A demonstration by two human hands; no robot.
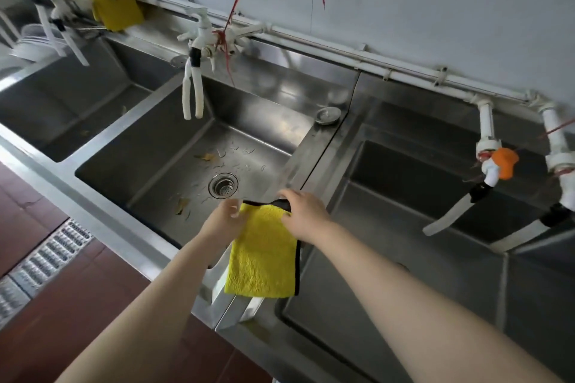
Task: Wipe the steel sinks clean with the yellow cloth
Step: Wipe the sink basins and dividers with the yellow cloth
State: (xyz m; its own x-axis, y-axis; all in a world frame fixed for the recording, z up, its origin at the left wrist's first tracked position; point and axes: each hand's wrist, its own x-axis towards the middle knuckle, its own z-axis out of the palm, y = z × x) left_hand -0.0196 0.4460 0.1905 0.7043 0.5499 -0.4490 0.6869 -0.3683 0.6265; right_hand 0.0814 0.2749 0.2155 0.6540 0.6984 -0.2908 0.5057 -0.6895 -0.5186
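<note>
Head view: my left hand [225, 219] and right hand [303, 216] each pinch a top corner of the yellow cloth [264, 255], hanging over the divider | just beyond grip: drain strainer [223, 185], leaf scraps | I count three steel sinks [174, 146], two round plugs | far-left clutter blurred, right sink cut off

You will find no legible text, label, brand, number or sign anywhere in this view.
</note>
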